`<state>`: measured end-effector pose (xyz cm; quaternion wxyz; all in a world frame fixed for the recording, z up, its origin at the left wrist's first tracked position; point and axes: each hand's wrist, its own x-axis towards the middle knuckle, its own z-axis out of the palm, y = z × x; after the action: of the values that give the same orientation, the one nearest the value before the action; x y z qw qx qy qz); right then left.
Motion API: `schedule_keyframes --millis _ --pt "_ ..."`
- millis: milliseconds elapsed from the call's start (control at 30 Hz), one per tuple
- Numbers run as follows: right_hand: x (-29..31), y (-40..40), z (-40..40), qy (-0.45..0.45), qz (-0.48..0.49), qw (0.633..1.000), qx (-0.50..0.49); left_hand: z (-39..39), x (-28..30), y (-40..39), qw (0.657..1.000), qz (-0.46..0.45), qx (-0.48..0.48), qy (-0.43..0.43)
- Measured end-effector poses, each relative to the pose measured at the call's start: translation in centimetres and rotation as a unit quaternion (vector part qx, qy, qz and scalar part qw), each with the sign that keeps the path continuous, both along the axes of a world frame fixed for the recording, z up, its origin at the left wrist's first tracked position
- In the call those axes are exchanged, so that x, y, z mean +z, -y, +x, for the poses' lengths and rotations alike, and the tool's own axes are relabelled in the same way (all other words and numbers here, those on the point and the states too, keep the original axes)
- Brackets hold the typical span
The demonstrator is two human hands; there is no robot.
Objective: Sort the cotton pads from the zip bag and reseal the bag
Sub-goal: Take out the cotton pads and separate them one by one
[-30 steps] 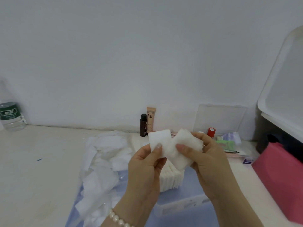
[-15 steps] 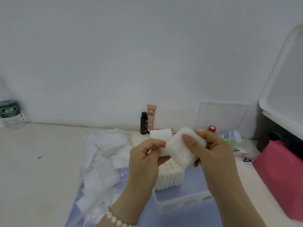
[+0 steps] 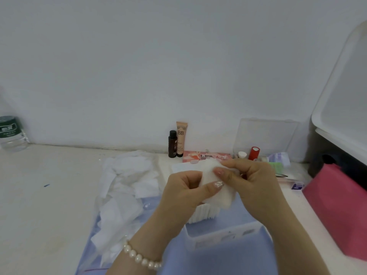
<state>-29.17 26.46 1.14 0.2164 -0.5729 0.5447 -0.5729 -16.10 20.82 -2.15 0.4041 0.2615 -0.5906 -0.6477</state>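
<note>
Both hands meet at centre over a small stack of white cotton pads (image 3: 213,185). My left hand (image 3: 184,193), with a pearl bracelet at the wrist, pinches the stack's left side with thumb on top. My right hand (image 3: 256,183) grips its right side. Below them a row of upright pads (image 3: 202,214) stands in a clear plastic box (image 3: 224,237). To the left lies the clear zip bag (image 3: 119,197) with several loose crumpled pads in it; its red zip line shows near the bottom edge.
Against the wall stand a dark bottle (image 3: 172,143) and a BB cream tube (image 3: 181,138). A pink palette, a red-capped tube (image 3: 254,153) and small packets lie behind my hands. A pink pouch (image 3: 337,211) is at right, a water bottle (image 3: 11,133) far left.
The two separate pads held apart a second ago have been brought together into one stack, and both hands have dropped slightly toward the box.
</note>
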Motion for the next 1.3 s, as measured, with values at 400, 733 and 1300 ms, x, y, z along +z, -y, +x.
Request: schedule_keyframes --millis 400,733,1300 --pt "-1.2 0.8 -0.3 0.001 0.017 0.999 -0.043 0.0 -0.2 -0.1 1.0 -0.012 -0.02 0.01" --pt "-2.1 1.5 -1.2 0.03 0.027 0.99 -0.132 0.3 0.0 -0.3 0.995 -0.015 -0.093 -0.043" --pt "-0.2 -1.7 0.7 -0.027 0.162 0.974 -0.158 -2.2 -3.0 -4.2 0.964 -0.225 0.1 0.101"
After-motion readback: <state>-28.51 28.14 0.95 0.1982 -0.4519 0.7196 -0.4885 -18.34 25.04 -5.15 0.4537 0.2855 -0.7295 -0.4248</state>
